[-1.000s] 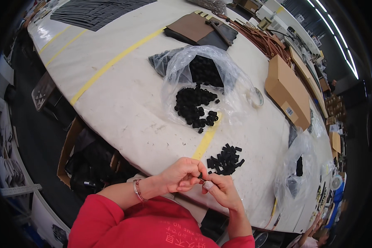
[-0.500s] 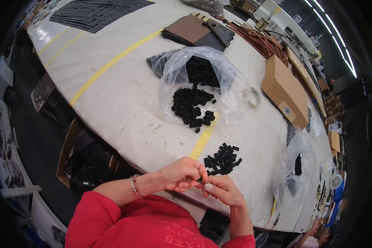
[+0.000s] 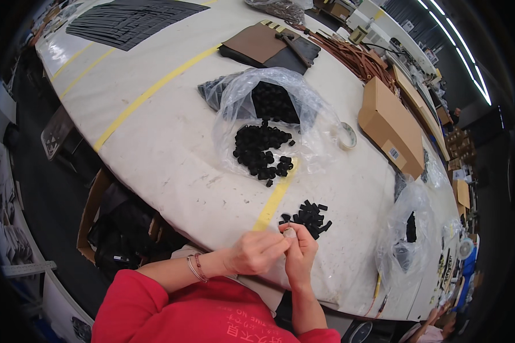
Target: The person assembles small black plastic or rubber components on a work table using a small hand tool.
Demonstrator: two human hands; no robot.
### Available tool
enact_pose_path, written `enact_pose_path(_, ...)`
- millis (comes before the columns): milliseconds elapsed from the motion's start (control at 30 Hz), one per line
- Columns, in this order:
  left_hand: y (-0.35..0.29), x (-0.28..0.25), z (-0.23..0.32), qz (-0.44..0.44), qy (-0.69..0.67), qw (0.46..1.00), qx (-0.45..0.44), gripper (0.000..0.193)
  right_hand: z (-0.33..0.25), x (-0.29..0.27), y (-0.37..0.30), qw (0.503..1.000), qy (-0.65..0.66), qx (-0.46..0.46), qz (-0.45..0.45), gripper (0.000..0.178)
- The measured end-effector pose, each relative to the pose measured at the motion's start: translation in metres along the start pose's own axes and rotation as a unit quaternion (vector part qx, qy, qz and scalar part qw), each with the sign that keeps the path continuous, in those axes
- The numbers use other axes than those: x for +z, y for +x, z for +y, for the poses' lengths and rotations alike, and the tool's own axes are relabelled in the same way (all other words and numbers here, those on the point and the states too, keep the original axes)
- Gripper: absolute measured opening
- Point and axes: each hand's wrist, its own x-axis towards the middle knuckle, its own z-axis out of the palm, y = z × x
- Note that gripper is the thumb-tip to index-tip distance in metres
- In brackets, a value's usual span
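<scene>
Over the table's near edge my left hand [image 3: 254,252] is closed, its fingertips pressed together beside the right thumb. My right hand [image 3: 301,251] is closed too, thumb against bent index finger, with a whitish wrap on the thumb. What the two hands pinch between them is small and mostly hidden. A small black piece [image 3: 285,218] shows just past the right fingertips; I cannot tell whether it is held or lies on the table. Right behind the hands is a loose pile of short black strips [image 3: 311,215]. Farther back, many small black loops [image 3: 260,146] spill from a clear plastic bag [image 3: 320,114].
A tape roll [image 3: 347,136] and a brown cardboard box [image 3: 392,126] lie right of the bag. Brown and black sheets [image 3: 257,43] carry a hammer-like tool [image 3: 294,48]. Another clear bag [image 3: 406,228] is at right. Black strips [image 3: 129,23] lie far left. An open carton [image 3: 91,211] stands below the table edge.
Both hands have shifted; the right has turned upward toward the black strips, and the left has moved slightly left and down. The fingers remain pinched close together. The view has shifted slightly.
</scene>
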Motion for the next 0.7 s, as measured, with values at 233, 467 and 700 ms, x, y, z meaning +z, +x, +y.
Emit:
enact_pose_path(233,0.011,-0.017,-0.007,0.049,-0.595,0.568,-0.566,0.023,0.007,-0.004,-0.005,0.954,-0.2,-0.222,0.027,0.014)
enact_pose_path(467,0.016,-0.022,-0.025,-0.11,-0.622,0.548,-0.548,0.019,-0.002,-0.021,-0.007,0.978,-0.13,-0.11,-0.12,0.013)
enact_pose_path(700,0.009,-0.022,-0.02,-0.102,-0.656,0.491,-0.564,0.014,-0.014,-0.033,-0.004,0.971,-0.032,-0.002,-0.239,0.017)
